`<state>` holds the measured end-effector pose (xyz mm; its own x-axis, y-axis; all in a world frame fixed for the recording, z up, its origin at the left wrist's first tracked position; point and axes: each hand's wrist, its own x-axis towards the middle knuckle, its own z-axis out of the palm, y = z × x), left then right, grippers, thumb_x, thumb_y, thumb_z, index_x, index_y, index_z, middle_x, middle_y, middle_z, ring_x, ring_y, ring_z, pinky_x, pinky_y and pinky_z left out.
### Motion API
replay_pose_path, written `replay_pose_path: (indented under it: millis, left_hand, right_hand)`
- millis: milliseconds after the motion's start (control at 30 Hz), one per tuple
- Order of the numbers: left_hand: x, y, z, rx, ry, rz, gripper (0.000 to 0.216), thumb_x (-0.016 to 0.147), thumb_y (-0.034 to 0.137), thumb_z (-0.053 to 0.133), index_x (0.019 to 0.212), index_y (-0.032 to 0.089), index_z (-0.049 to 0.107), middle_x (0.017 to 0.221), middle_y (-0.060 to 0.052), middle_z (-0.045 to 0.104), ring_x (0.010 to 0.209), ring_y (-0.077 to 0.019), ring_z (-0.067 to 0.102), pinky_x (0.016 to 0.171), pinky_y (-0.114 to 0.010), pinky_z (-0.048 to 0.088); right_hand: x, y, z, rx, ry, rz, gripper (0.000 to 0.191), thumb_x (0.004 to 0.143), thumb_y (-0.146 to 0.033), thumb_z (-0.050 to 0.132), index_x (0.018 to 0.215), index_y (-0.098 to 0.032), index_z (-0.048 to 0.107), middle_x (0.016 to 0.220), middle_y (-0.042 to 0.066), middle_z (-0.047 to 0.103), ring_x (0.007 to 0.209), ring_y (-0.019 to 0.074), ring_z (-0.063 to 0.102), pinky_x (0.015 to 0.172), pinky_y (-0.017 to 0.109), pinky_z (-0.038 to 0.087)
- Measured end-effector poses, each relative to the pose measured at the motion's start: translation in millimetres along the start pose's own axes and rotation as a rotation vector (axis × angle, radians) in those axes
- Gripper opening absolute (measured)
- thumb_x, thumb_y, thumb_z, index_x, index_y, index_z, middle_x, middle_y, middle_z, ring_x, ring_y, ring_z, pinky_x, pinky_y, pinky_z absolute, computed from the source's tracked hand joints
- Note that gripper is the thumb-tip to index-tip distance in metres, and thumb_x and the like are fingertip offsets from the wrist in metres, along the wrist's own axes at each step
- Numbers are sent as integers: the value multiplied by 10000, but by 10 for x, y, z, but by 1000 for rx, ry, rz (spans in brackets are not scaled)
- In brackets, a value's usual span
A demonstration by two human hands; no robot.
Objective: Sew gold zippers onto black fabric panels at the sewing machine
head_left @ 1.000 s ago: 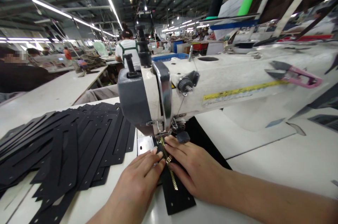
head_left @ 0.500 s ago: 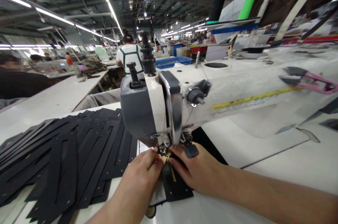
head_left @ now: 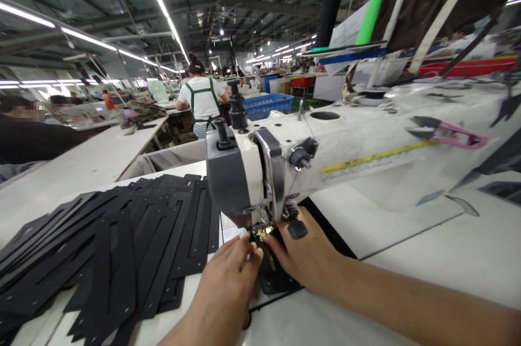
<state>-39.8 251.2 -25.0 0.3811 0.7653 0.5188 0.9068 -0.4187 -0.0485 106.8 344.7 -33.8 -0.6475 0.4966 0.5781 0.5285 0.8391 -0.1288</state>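
Under the needle area of a white and grey sewing machine lies a black panel with a gold-toothed zipper along it. My left hand has its fingers bunched and pressed on the panel's left edge, close to the presser foot. From the right, my right hand holds the panel, its thumb beside the zipper near the shiny gold metal at the foot. Its other fingertips are partly hidden behind the foot and a dark lever.
Many slotted black pieces lie fanned out on the table at left. Pink-handled snips rest on the machine arm above a yellow measuring tape. Behind stand a blue crate and a person in a green apron.
The black panel and zipper have slid farther under the presser foot, away from me, with both hands moving along. The view has shifted slightly, and the person behind shows more fully.
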Motion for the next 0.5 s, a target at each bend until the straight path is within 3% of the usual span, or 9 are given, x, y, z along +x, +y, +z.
replay_pose_path:
  millis: [133,267,333,433,500]
  left_hand:
    - [0,-11,5,-24,-45,-1,224,849,107,386,966,121,576,930,-125,609,941,-225,592,834,-369,511]
    - [18,-1,6,-60,-63,-45,185,835,105,420,923,131,581,907,-114,602,883,-219,595,780,-365,524]
    - [22,27,-15,-74,-84,-75,169,820,93,434,886,136,583,884,-104,603,851,-209,596,775,-363,520]
    - [4,117,-77,-70,-115,-76,196,765,56,459,905,129,575,930,-107,612,911,-215,583,856,-385,478]
    - [-5,195,-132,-78,-133,-78,243,731,28,461,925,125,569,948,-96,617,939,-208,576,896,-375,451]
  right_hand:
    - [125,21,95,-72,-119,17,214,798,-62,457,688,-161,612,707,102,625,703,255,572,617,369,447]
    - [137,49,-40,-60,-147,18,204,825,-90,483,691,-150,624,699,87,637,657,215,593,583,317,468]
    - [15,30,-183,-14,-145,-52,121,829,-190,538,810,-139,646,796,91,654,737,220,605,666,337,491]
    - [-247,12,-342,161,-154,-259,390,801,-349,586,1104,-103,582,1116,125,595,1023,255,539,877,386,446]
    - [-347,25,-377,265,-163,-347,364,857,-257,495,1162,-64,544,1196,134,547,1110,236,489,930,359,418]
